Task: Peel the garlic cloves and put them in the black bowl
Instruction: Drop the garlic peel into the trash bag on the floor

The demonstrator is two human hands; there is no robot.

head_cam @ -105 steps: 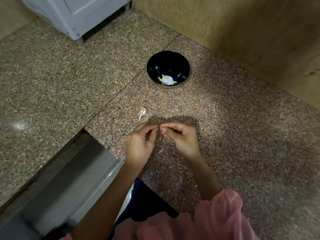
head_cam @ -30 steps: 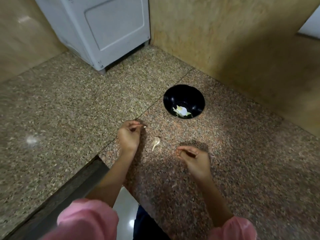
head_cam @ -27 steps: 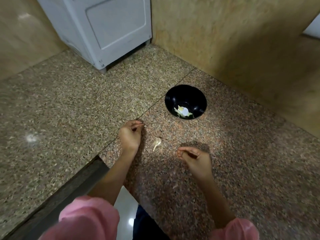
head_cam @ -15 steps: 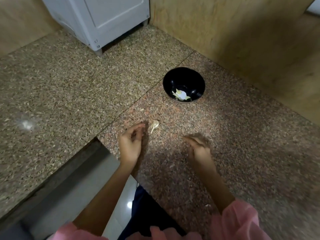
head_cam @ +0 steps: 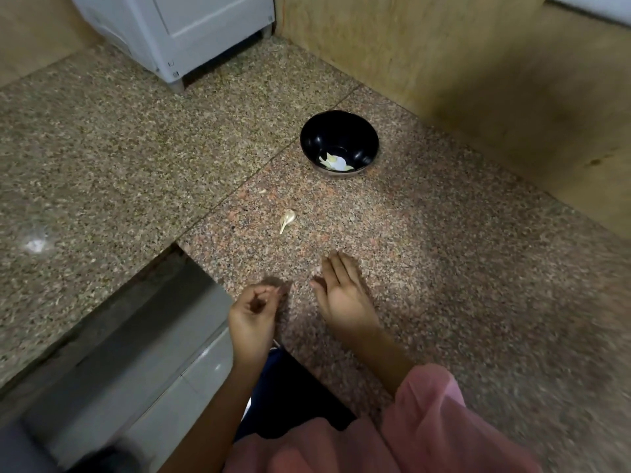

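The left hand (head_cam: 253, 310) has its grip curled, thumb meeting fingertips; whether it pinches anything I cannot tell. The right hand (head_cam: 343, 291) lies released, flat on the tabletop (head_cam: 444, 268). Ahead of both, untouched, lies the garlic clove (head_cam: 287, 218): probably light, firm, with papery skin, best pinched across its plump body. Beyond sits the black bowl (head_cam: 338, 139).

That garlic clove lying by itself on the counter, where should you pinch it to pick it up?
Pinch the garlic clove across its plump rounded end, coming straight down from above. It lies flat on the counter, apart from the black bowl, and its thin tail looks too flimsy to hold.
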